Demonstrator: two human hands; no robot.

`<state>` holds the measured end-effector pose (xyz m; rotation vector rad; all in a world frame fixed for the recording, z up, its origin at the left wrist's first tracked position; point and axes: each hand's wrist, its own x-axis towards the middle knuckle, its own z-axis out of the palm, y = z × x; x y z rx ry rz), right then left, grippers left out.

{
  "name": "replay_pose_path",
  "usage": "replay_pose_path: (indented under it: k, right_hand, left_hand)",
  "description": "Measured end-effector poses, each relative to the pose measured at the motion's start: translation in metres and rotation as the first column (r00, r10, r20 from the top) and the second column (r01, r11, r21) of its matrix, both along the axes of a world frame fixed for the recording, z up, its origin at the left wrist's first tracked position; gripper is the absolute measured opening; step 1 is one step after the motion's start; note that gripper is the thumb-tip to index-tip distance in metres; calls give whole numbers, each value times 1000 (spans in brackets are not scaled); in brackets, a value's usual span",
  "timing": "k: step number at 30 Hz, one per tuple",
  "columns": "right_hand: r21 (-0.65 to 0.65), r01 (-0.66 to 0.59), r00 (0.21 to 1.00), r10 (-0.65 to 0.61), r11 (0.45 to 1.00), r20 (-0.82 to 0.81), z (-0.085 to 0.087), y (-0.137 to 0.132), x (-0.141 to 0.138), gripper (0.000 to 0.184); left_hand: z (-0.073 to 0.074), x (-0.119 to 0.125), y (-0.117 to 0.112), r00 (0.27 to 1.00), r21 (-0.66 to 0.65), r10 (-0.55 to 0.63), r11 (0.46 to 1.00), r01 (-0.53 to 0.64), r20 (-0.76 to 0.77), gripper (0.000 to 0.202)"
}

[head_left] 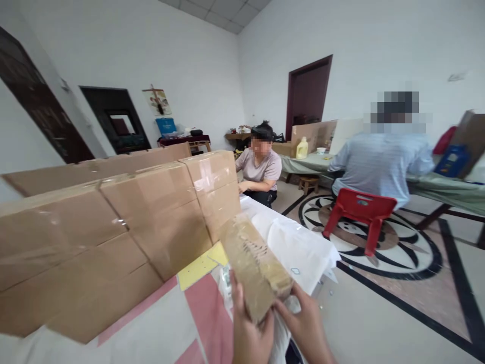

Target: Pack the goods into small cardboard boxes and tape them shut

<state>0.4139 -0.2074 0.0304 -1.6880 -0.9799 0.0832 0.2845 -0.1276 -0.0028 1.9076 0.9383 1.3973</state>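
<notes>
A long brown cardboard box (250,258), with dark print and shiny clear tape on it, is held tilted over the table's near right edge. My left hand (252,328) grips its near end, thumb and fingers on either side. On the right side of the same end, my right hand (305,318) is closed with its fingertips against the cardboard. Just left of the box lie a yellow sheet (199,265) and a white crumpled plastic item (225,285), partly hidden by the box and my left hand.
Large taped cartons (159,212) line the table's left side. White sheeting (299,237) covers its right part. A person (261,167) crouches beyond the table; another person (382,156) sits on a red chair (364,205) at a green-covered table (310,164).
</notes>
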Motion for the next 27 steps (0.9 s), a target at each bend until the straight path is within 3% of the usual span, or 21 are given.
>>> replay_pose_path:
  k: [2, 5, 7, 9, 13, 16, 18, 20, 22, 25, 27]
  right_hand:
    - [-75, 85, 994, -90, 994, -60, -7, 4, 38, 52]
    - [-73, 62, 989, -71, 995, -126, -32, 32, 77, 53]
    - [8, 57, 989, -56, 998, -137, -51, 54, 88, 59]
    - [56, 175, 979, -168, 983, -113, -70, 71, 90, 63]
    - [36, 203, 978, -201, 979, -59, -94, 81, 89, 61]
    - [64, 212, 973, -205, 975, -109, -97, 79, 91, 56]
    - [94, 244, 963, -230, 965, -139, -96, 79, 93, 55]
    - [110, 282, 950, -261, 953, -172, -92, 78, 91, 55]
    - [115, 293, 943, -268, 949, -197, -83, 74, 86, 52]
    - [184, 293, 953, -271, 938, -139, -49, 55, 81, 43]
    - [301, 297, 951, -308, 906, -11, -15, 39, 81, 40]
  left_hand:
    - [4, 48, 4, 993, -38, -120, 992, 119, -3, 83]
    - [-3, 102, 21, 973, -137, -230, 964, 229, 4, 71]
    - [-9, 127, 39, 976, -129, -216, 968, 216, 15, 72]
    - [-12, 147, 62, 986, -85, -166, 982, 167, 21, 75]
    - [5, 187, 110, 996, -75, -76, 995, 73, -45, 73]
    - [26, 194, 135, 981, -55, -79, 996, 70, -177, 79]
    - [39, 173, 142, 969, 46, -84, 994, 97, -231, 80]
    - [53, 127, 144, 965, 205, -58, 972, 113, -256, 53]
    - [76, 59, 142, 962, 357, -22, 926, 122, -272, 16]
    - [130, -68, 134, 982, 486, 48, 872, 47, -181, 17]
    - [172, -153, 126, 980, 533, 173, 841, -95, -100, 13]
